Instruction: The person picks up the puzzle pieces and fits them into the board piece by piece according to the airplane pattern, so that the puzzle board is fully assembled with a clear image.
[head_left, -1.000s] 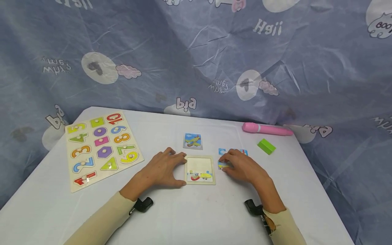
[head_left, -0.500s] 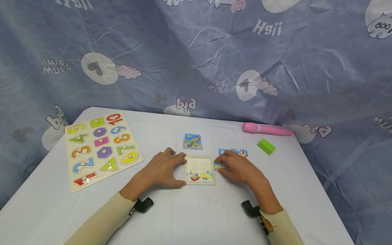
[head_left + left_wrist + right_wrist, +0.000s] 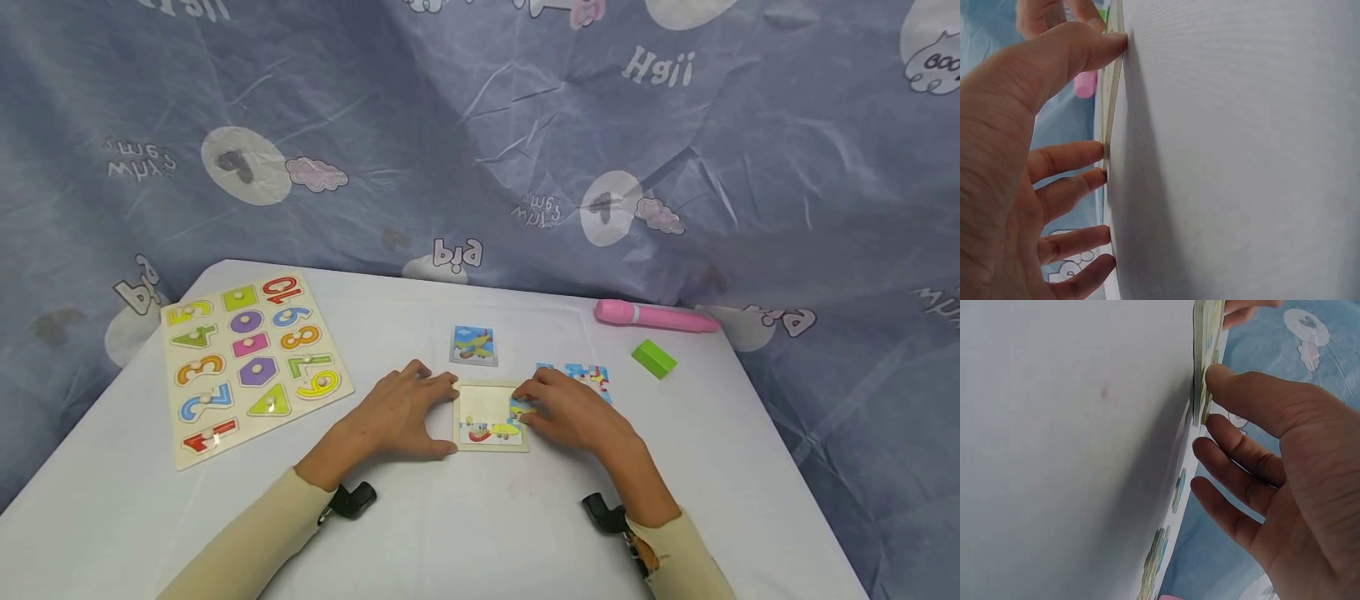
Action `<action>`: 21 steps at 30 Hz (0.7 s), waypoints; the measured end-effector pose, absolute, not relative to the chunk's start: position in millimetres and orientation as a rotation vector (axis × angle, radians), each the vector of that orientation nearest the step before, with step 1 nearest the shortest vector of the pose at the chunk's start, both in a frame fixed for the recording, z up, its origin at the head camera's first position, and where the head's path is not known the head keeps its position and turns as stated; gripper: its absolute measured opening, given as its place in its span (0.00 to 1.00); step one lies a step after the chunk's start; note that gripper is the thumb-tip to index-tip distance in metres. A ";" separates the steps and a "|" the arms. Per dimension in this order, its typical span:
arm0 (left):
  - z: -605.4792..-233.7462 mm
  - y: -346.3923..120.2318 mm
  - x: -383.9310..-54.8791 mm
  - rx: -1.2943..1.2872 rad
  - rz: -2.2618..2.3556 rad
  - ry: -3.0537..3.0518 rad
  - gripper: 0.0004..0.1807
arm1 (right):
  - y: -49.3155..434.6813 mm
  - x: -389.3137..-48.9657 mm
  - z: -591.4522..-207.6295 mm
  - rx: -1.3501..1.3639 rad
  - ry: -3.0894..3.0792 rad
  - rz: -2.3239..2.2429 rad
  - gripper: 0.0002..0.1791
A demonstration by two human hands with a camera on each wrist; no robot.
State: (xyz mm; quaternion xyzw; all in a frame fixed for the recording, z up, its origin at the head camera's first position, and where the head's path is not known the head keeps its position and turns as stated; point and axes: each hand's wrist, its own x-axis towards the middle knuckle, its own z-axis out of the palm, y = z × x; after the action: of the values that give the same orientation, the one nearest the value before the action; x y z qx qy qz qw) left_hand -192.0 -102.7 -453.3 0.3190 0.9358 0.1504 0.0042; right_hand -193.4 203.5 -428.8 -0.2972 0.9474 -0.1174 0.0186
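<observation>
A pale wooden puzzle tray (image 3: 491,447) lies mid-table, with plane pieces along its near side. My left hand (image 3: 397,414) steadies the tray's left edge; thumb and fingertips touch it with the fingers spread, as the left wrist view also shows. Between thumb and fingers, my right hand (image 3: 577,412) pinches a blue and yellow puzzle piece (image 3: 519,409) over the tray's right rim. In the right wrist view the thumb (image 3: 1225,384) presses at the tray's edge, the piece mostly hidden. Beyond the right hand lie loose puzzle pieces (image 3: 596,375), partly covered by it.
A small plane picture card (image 3: 473,345) lies behind the tray. On the left sits a wooden number-and-shape board (image 3: 232,408). A green block (image 3: 654,359) and a pink wand-shaped object (image 3: 660,317) lie at the back right. A patterned blue-grey cloth (image 3: 480,150) hangs behind the table.
My right hand has slid the pinched piece leftward from the loose pieces onto the tray's right rim. More of the loose pieces now shows. The left hand stays at the tray's edge.
</observation>
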 end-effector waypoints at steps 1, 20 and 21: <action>-453.2 -102.8 -192.4 0.995 0.475 2.930 0.42 | 202.0 -193.5 -428.9 -0.925 2.938 -0.368 0.17; -454.1 -103.5 -194.2 0.976 0.502 2.918 0.42 | 186.0 -193.3 -426.5 -0.998 2.926 -0.343 0.18; -454.1 -103.6 -194.1 0.977 0.502 2.917 0.42 | 184.9 -193.6 -425.9 -1.006 2.924 -0.345 0.18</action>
State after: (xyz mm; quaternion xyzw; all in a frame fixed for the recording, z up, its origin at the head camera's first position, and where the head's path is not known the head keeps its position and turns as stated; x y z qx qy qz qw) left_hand -194.1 -103.6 -454.1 0.3135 0.9357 0.1610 0.0124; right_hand -193.6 184.9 -425.9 -0.3234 0.9396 -0.1109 0.0151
